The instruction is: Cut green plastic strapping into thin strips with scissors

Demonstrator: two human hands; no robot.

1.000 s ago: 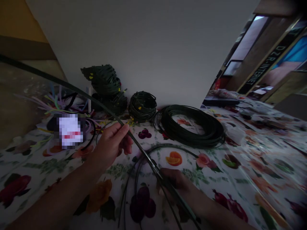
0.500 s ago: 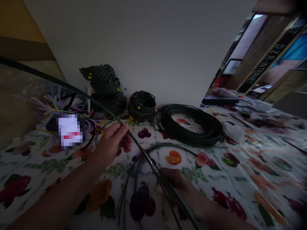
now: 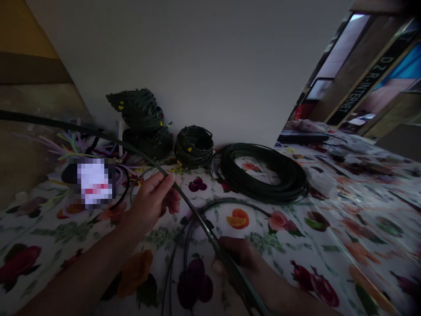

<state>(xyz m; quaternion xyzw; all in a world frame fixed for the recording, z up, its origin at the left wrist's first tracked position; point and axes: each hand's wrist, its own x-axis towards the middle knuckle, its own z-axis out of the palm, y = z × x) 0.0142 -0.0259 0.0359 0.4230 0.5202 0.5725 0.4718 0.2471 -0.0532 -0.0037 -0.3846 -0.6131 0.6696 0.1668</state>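
My left hand [image 3: 153,197] pinches a long, dark green plastic strip [image 3: 189,202] between thumb and fingers. From there the strip runs up and out past the left edge, and down to the lower right. My right hand [image 3: 245,259], in shadow, is closed around its lower stretch, where the band looks wider and dark; whether another thing is in that hand I cannot tell. Thin loose strips [image 3: 187,237] curve over the tablecloth between and below the hands. Beyond my right hand lies a thick coil of dark green strip [image 3: 226,184].
A small round woven basket [image 3: 194,151] and stacked dark woven pieces [image 3: 140,109] stand against a white panel [image 3: 210,66]. Pastel stems [image 3: 74,145] and a blurred white card [image 3: 94,182] are at left. The table wears a fruit-print cloth [image 3: 131,245].
The strip's far end at left has dropped lower. My right hand has shifted slightly, and the separate strands near it now look merged into one band. My left hand keeps its pinch.
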